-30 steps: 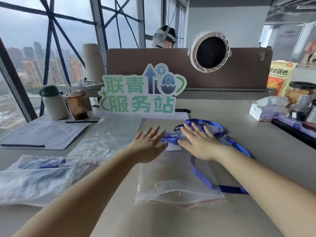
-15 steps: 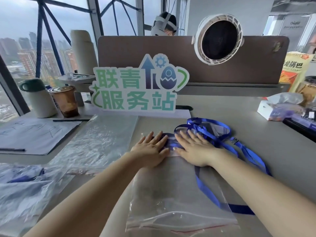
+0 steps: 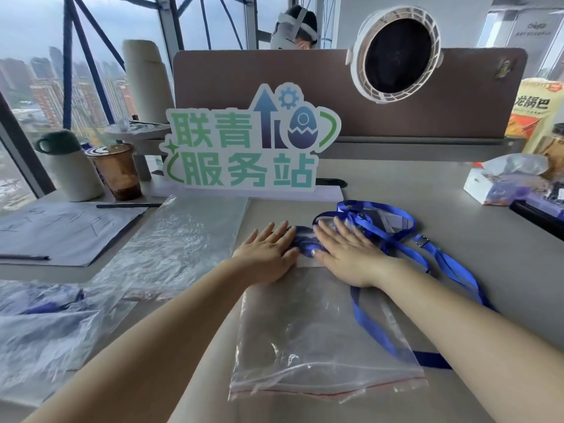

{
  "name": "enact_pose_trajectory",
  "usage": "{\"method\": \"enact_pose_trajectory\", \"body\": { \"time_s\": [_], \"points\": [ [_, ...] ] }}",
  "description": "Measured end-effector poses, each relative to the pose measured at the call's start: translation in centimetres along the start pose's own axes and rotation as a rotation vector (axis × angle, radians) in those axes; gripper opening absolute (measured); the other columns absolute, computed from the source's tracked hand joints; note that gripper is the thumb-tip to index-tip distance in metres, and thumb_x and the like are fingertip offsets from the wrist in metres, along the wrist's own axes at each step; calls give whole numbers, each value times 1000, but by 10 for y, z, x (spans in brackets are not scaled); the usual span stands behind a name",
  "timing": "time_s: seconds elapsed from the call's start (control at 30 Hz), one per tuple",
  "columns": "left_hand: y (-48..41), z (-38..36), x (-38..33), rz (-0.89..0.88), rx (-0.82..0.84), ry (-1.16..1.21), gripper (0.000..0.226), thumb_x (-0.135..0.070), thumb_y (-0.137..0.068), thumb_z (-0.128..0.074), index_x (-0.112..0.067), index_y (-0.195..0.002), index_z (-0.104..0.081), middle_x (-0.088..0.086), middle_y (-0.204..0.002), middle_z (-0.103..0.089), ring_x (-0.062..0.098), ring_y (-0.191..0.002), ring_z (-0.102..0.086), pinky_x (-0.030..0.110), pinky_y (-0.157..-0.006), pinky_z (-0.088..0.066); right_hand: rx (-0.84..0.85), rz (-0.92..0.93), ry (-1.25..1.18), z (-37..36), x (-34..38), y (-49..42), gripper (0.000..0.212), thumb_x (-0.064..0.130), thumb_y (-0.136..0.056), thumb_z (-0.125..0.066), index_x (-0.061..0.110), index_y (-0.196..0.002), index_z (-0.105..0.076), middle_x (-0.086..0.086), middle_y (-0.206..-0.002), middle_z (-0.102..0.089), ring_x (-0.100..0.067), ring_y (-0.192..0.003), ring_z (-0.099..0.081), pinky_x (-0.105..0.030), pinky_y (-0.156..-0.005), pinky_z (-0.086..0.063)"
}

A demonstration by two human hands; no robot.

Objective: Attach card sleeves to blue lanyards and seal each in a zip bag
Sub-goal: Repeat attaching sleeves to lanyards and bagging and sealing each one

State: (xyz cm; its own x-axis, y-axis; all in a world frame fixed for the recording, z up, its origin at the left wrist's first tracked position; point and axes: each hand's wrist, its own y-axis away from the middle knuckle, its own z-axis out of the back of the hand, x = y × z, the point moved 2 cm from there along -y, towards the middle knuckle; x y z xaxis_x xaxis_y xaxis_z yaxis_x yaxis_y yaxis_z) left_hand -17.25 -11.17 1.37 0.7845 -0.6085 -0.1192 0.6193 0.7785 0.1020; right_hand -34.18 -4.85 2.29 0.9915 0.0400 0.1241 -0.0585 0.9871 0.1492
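A clear zip bag [image 3: 320,340] with a red seal line lies flat on the grey table, its seal end nearest me. My left hand [image 3: 268,254] and my right hand [image 3: 345,254] press palm-down, fingers spread, side by side on the bag's far end. Between them shows a bunched blue lanyard [image 3: 305,239] inside the bag. More blue lanyards [image 3: 436,257] lie loose to the right, looping around a clear card sleeve [image 3: 393,221] and running under the bag's right edge.
A stack of empty zip bags [image 3: 183,239] lies left of the hands; filled bags [image 3: 45,325] sit at the near left. A standing sign [image 3: 244,141], a cup [image 3: 117,170], a mug [image 3: 70,169], papers [image 3: 61,230] and a tissue pack [image 3: 503,184] ring the work area. A person sits behind the divider.
Both hands stayed flat on the bag's far end, drawing slightly closer together. The camera moved forward and tilted down, so the bag's seal end came fully into view.
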Motion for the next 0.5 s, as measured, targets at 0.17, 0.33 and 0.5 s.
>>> {"method": "enact_pose_trajectory", "body": {
  "time_s": [0.17, 0.33, 0.5],
  "points": [
    [41, 3, -13, -124, -75, 12, 54, -44, -101, -11, -27, -150, 6, -10, -156, 15, 9, -143, 16, 31, -117, 10, 3, 46, -39, -3, 12, 32, 57, 50, -98, -9, 29, -148, 13, 14, -154, 21, -7, -139, 25, -34, -116, 14],
    [61, -12, -24, -118, 21, -48, 54, -39, -102, -13, -25, -150, 5, -7, -158, 11, 9, -144, 14, 29, -115, 11, 23, 34, -30, -15, 22, 46, 58, 45, -100, -12, 24, -149, 9, 7, -156, 17, -9, -142, 19, -33, -117, 11],
    [87, 15, -28, -194, -93, 49, 52, -39, -102, -16, -28, -149, 3, -13, -154, 14, 6, -142, 15, 30, -118, 9, -67, 84, -203, 17, 24, 82, 55, 43, -100, -16, 25, -150, 0, 14, -155, 10, -4, -141, 15, -29, -117, 8]
  ]
}}
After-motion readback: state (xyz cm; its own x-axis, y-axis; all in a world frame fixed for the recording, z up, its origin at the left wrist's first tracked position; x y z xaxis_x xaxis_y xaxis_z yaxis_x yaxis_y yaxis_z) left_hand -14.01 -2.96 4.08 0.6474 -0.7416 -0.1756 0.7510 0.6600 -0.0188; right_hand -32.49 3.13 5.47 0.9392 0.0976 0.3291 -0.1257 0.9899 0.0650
